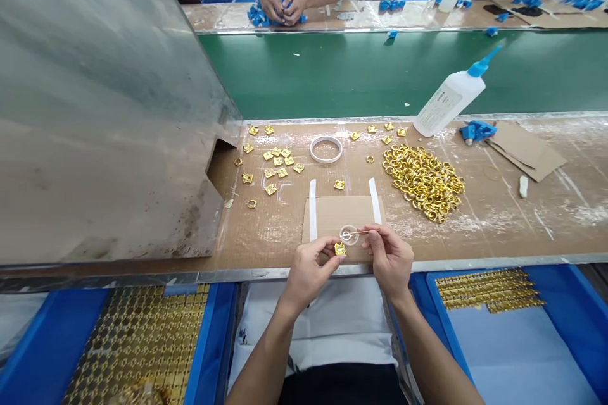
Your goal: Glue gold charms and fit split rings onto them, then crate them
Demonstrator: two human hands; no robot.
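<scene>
My left hand [316, 266] pinches a small square gold piece [340, 249] between thumb and fingertips, just above the front edge of a cardboard pad. In my right hand [390, 259] is a thin stick [360, 232], its tip at a small clear round dish [349, 235]. The dish sits on the cardboard pad [332, 212], which has a white tape strip [313, 209] on each side. Another square gold piece [339, 184] lies just beyond the pad. Several more square gold pieces [278, 161] are spread to the left, and a heap of gold rings [425, 180] lies to the right.
A tilted white bottle [449, 101] stands at the table's back edge, near a blue crumpled piece [477, 131] and cardboard sheets [527, 149]. A metal housing [109, 107] blocks the left. Blue trays [221, 329] hold gold pieces below. Co-workers sit beyond the green belt [323, 73].
</scene>
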